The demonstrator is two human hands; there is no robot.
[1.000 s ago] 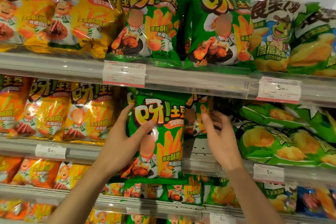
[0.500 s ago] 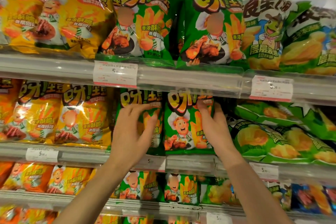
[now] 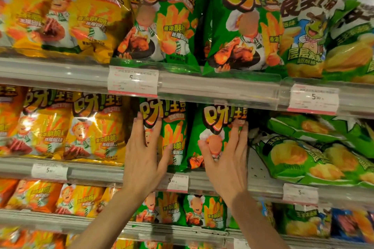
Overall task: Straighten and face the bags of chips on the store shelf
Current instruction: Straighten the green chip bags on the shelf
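Two green chip bags stand upright side by side on the middle shelf [image 3: 202,183]: the left bag [image 3: 172,139] is pressed by the straight, spread fingers of the left hand [image 3: 144,159], the right bag [image 3: 212,127] by those of the right hand [image 3: 226,159]. They are flanked by yellow bags [image 3: 95,127] on the left and slumped green bags [image 3: 303,157] on the right, across a bare gap.
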